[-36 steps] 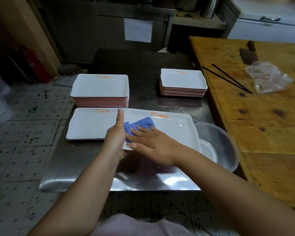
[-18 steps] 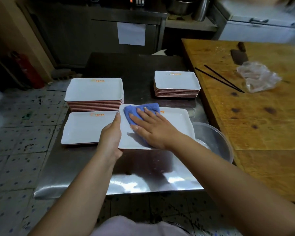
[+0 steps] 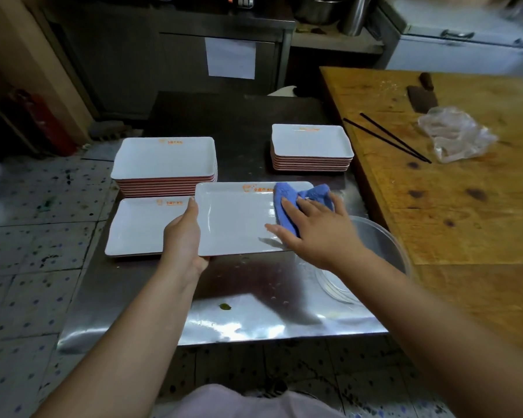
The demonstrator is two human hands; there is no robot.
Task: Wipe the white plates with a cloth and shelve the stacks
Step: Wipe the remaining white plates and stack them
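Note:
A white rectangular plate point(image 3: 236, 218) with an orange logo lies in front of me on the steel table point(image 3: 248, 297). My left hand point(image 3: 183, 236) grips its left edge, thumb on top. With flat fingers, my right hand point(image 3: 317, 230) presses a blue cloth point(image 3: 290, 203) onto the plate's right end. Another single white plate point(image 3: 139, 227) lies to the left. Behind it stands a tall stack of white plates point(image 3: 166, 164). A smaller stack point(image 3: 311, 147) stands at the back right.
A clear bowl point(image 3: 384, 251) sits at the table's right edge, partly under my right arm. The wooden counter point(image 3: 465, 206) on the right carries black chopsticks point(image 3: 387, 137), a cleaver point(image 3: 421, 96) and a crumpled plastic bag point(image 3: 456, 137). A tiled floor lies left.
My right hand has slid the blue cloth from the plate's left part across to its right end. My left hand keeps its grip on the plate's left edge.

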